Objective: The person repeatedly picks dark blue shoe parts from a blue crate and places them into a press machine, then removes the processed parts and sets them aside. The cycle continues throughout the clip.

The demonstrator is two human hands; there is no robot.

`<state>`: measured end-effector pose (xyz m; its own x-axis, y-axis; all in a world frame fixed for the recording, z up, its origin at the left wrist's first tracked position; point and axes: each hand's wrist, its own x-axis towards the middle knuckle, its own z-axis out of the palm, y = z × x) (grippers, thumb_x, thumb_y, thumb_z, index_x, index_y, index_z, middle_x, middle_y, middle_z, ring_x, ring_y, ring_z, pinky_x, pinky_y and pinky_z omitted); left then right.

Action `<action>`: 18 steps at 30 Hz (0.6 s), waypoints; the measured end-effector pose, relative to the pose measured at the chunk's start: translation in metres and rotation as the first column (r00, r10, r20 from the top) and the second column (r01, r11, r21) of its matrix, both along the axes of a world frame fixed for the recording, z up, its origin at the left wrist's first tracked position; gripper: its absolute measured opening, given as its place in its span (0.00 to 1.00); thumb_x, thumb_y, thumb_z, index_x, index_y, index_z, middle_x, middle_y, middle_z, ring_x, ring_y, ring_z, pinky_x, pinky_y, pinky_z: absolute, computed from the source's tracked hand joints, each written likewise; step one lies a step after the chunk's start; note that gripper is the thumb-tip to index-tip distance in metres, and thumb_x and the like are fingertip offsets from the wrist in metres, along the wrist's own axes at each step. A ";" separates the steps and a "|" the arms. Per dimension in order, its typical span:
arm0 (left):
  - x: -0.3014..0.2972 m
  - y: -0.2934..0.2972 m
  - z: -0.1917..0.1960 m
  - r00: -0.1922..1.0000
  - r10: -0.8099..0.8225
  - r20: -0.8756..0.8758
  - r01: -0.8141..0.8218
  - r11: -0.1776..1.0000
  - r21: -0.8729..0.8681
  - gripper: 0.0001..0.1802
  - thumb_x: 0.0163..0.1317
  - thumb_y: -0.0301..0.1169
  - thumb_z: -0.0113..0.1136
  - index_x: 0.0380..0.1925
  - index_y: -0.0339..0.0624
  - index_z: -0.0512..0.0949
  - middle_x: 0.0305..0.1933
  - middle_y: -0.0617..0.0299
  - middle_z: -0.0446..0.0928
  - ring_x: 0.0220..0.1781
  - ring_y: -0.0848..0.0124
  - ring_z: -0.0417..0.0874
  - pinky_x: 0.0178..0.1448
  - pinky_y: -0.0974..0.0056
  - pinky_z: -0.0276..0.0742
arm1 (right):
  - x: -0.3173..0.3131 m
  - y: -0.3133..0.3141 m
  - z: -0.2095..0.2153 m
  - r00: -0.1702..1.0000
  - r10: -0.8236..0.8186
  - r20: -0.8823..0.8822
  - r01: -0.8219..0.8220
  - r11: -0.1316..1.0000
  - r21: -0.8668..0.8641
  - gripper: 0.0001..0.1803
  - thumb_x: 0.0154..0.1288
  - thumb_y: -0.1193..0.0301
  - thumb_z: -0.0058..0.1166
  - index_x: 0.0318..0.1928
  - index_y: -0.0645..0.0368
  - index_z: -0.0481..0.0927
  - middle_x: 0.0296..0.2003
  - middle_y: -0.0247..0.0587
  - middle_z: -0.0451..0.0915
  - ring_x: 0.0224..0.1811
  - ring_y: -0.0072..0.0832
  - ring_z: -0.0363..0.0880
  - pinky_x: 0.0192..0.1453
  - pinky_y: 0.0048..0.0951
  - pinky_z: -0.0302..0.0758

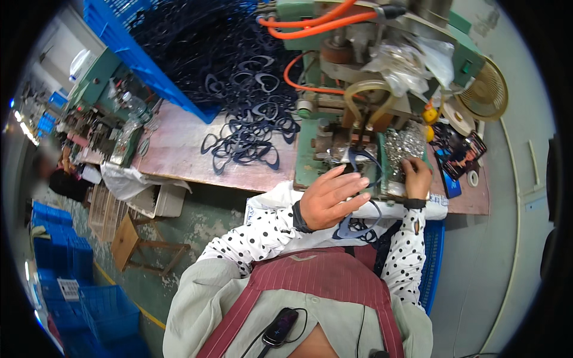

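My left hand [332, 198] is in front of the green press machine [310, 158], palm down, fingers stretched out and apart. A dark blue loop-shaped strap piece [376, 165] hangs from the machine's working point and passes by those fingertips; whether they touch it, I cannot tell. More blue loops [351, 230] lie below that hand, over my lap. My right hand [418, 179] is at a heap of small shiny metal parts [406, 146], its fingers bent together at the near edge. What those fingertips pinch, if anything, is hidden.
Loose dark blue loops [245, 143] spread over the table [173, 140], spilling from a blue crate [161, 77]. Orange air hoses [322, 24] cross the machine. Phones [462, 158] and a tape roll [473, 178] lie at right. A wooden stool [125, 241] stands on the floor at left.
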<state>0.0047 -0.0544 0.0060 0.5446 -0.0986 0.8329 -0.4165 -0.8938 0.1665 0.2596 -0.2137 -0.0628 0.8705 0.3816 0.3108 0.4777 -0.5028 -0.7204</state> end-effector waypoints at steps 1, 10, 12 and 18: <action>-0.005 0.001 -0.006 0.997 0.064 0.038 -0.064 0.998 -0.002 0.24 0.50 0.23 0.64 0.52 0.43 0.79 0.59 0.53 0.76 0.56 0.58 0.80 0.60 0.50 0.74 | 0.001 -0.002 -0.001 0.995 0.021 0.099 -0.028 0.998 0.064 0.10 0.61 0.67 0.61 0.37 0.60 0.85 0.34 0.45 0.83 0.37 0.38 0.81 0.44 0.33 0.75; -0.044 0.133 -0.062 0.702 0.692 -0.169 -0.711 0.696 -0.098 0.07 0.51 0.21 0.61 0.32 0.40 0.82 0.32 0.55 0.74 0.36 0.56 0.76 0.39 0.56 0.71 | -0.003 -0.004 -0.015 0.987 -0.141 0.080 0.122 0.971 0.207 0.07 0.66 0.69 0.56 0.40 0.57 0.83 0.29 0.40 0.82 0.29 0.30 0.80 0.35 0.30 0.74; -0.034 0.163 -0.057 0.536 0.789 -0.302 -0.820 0.571 0.038 0.06 0.53 0.28 0.64 0.32 0.45 0.83 0.35 0.57 0.74 0.41 0.57 0.75 0.42 0.55 0.71 | -0.003 -0.005 -0.015 0.981 -0.158 0.110 0.134 0.971 0.197 0.08 0.67 0.69 0.55 0.41 0.56 0.83 0.30 0.42 0.82 0.30 0.33 0.81 0.36 0.31 0.75; -0.038 0.179 -0.054 0.135 0.829 -0.542 -0.791 0.420 0.445 0.18 0.44 0.47 0.72 0.35 0.55 0.86 0.59 0.62 0.73 0.61 0.56 0.68 0.59 0.47 0.63 | -0.012 -0.002 -0.005 0.964 -0.177 0.198 0.150 0.978 0.144 0.09 0.67 0.67 0.54 0.44 0.55 0.82 0.35 0.46 0.83 0.35 0.42 0.83 0.40 0.36 0.77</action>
